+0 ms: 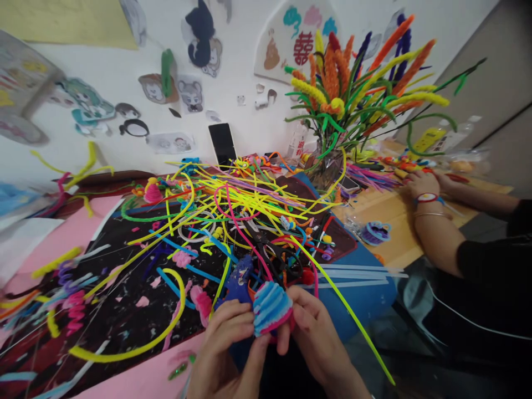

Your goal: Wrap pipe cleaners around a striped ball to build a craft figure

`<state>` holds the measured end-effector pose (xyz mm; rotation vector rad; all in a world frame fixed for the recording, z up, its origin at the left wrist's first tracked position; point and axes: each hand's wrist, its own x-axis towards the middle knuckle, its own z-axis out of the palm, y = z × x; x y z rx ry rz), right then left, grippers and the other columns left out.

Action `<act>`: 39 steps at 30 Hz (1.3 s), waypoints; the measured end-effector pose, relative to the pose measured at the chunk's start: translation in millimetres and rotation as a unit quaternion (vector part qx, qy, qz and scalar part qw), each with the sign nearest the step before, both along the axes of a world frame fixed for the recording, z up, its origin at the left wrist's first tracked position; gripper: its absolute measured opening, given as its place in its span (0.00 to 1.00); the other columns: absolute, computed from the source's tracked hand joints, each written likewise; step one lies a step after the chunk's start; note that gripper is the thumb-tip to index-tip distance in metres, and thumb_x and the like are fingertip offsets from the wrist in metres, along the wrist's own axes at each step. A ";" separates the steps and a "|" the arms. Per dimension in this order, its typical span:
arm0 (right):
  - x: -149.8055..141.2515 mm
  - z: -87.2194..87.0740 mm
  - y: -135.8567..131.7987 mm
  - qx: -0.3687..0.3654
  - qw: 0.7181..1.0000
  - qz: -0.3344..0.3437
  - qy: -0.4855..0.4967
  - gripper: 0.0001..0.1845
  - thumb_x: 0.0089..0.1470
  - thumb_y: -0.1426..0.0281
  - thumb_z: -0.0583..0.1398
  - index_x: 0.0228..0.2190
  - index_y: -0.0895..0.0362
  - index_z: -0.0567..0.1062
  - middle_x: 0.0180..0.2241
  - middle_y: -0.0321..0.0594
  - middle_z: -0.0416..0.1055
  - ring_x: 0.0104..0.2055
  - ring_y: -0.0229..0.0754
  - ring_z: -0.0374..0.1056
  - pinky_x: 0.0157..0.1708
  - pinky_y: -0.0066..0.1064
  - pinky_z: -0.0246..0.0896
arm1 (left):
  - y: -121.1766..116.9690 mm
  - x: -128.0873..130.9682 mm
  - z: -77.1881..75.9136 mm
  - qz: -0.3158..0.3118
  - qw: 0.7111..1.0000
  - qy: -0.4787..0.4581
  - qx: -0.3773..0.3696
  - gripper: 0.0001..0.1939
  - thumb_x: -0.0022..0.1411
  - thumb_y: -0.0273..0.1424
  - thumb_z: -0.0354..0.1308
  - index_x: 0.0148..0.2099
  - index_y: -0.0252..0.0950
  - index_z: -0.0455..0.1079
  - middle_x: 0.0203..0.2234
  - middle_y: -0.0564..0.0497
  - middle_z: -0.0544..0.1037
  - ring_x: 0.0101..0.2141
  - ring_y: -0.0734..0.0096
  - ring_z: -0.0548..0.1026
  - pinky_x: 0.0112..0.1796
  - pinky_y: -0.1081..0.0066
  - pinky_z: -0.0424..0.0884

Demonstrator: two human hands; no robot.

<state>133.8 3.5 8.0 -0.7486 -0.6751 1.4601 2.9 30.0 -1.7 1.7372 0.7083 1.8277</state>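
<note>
A coiled pipe-cleaner piece (271,307), striped in light blues with a pink edge, sits between my two hands at the near edge of the table. My left hand (233,343) has fingers and thumb closed on its left side. On its right side my right hand (318,332) pinches the pink edge, with one fingertip underneath. A pink pipe cleaner (249,238) rises behind the piece; whether it joins the piece is hidden. Just beyond lie black-handled scissors (286,260) and a dark blue object (240,277), partly covered.
Loose yellow pipe cleaners (249,191) heap across the table centre. A phone (222,144) leans on the wall. At right, a vase (326,166) holds pipe-cleaner flowers. White sticks (357,274) lie on a blue mat (366,305). Another person's hand (421,185) rests at far right.
</note>
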 end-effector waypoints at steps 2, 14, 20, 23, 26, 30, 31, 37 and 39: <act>-0.7 0.4 0.7 0.001 1.000 0.005 -0.001 0.20 0.58 0.53 0.64 0.32 0.58 0.77 0.16 0.31 0.72 0.18 0.32 0.67 0.34 0.27 0.64 | -0.7 -3.4 -2.0 -0.008 1.000 0.005 -0.005 0.22 0.50 0.07 0.61 0.44 0.32 0.73 0.36 0.51 0.82 0.45 0.68 0.78 0.53 0.69 0.73; 4.5 -0.3 -0.3 0.032 0.998 0.011 0.047 0.11 0.56 0.61 0.67 0.30 0.55 0.79 0.19 0.30 0.69 0.23 0.32 0.66 0.32 0.24 0.61 | -7.3 0.7 -0.5 0.001 0.993 -0.041 -0.108 0.15 0.59 0.18 0.63 0.47 0.37 0.77 0.39 0.50 0.82 0.44 0.66 0.79 0.47 0.71 0.77; 5.9 6.4 3.4 -0.028 0.993 0.053 0.099 0.12 0.46 0.63 0.73 0.26 0.57 0.78 0.20 0.31 0.68 0.24 0.33 0.63 0.30 0.23 0.58 | -3.6 -6.8 7.8 -0.072 0.991 0.004 -0.115 0.15 0.58 0.18 0.63 0.45 0.39 0.80 0.36 0.48 0.82 0.41 0.63 0.80 0.42 0.69 0.79; 8.2 6.5 2.6 -0.048 0.993 0.065 0.081 0.14 0.41 0.64 0.74 0.23 0.57 0.76 0.20 0.32 0.68 0.25 0.35 0.64 0.29 0.24 0.58 | -0.4 -8.7 9.1 -0.077 0.992 0.006 -0.099 0.17 0.57 0.16 0.62 0.46 0.38 0.79 0.36 0.46 0.82 0.41 0.61 0.80 0.42 0.67 0.80; 10.7 5.5 0.6 -0.056 0.995 0.061 0.051 0.15 0.40 0.63 0.73 0.22 0.58 0.75 0.23 0.34 0.69 0.26 0.35 0.63 0.29 0.24 0.57 | 1.4 -8.1 8.8 -0.069 0.995 0.016 -0.074 0.18 0.56 0.15 0.61 0.45 0.37 0.79 0.37 0.46 0.82 0.41 0.61 0.80 0.42 0.67 0.80; 12.0 6.6 -1.0 -0.040 0.997 0.054 0.023 0.14 0.42 0.65 0.72 0.23 0.58 0.74 0.25 0.34 0.67 0.27 0.34 0.61 0.30 0.25 0.56 | 2.1 -7.5 6.7 -0.067 0.996 0.028 -0.045 0.18 0.56 0.15 0.61 0.46 0.36 0.78 0.36 0.48 0.82 0.41 0.63 0.80 0.44 0.67 0.79; 12.0 7.4 -1.1 -0.028 0.998 0.054 0.021 0.14 0.42 0.64 0.72 0.23 0.58 0.73 0.25 0.34 0.67 0.27 0.35 0.61 0.30 0.25 0.56 | 2.0 -7.8 6.2 -0.067 0.996 0.032 -0.040 0.18 0.56 0.14 0.61 0.46 0.36 0.78 0.35 0.48 0.82 0.41 0.63 0.80 0.44 0.66 0.79; 15.0 12.1 -3.1 0.089 0.993 0.000 -0.081 0.18 0.52 0.58 0.68 0.23 0.55 0.71 0.26 0.33 0.62 0.30 0.37 0.59 0.32 0.27 0.56 | 3.7 -11.9 2.3 -0.056 0.998 0.042 0.001 0.12 0.59 0.19 0.61 0.44 0.36 0.76 0.31 0.49 0.81 0.40 0.58 0.80 0.43 0.59 0.79; 18.6 12.4 -4.7 0.139 0.976 -0.029 -0.166 0.16 0.56 0.58 0.66 0.25 0.55 0.71 0.26 0.34 0.64 0.32 0.38 0.59 0.35 0.29 0.56 | 5.9 -12.8 1.3 -0.062 0.997 0.035 0.024 0.05 0.63 0.24 0.60 0.41 0.35 0.75 0.27 0.49 0.79 0.36 0.59 0.80 0.43 0.57 0.79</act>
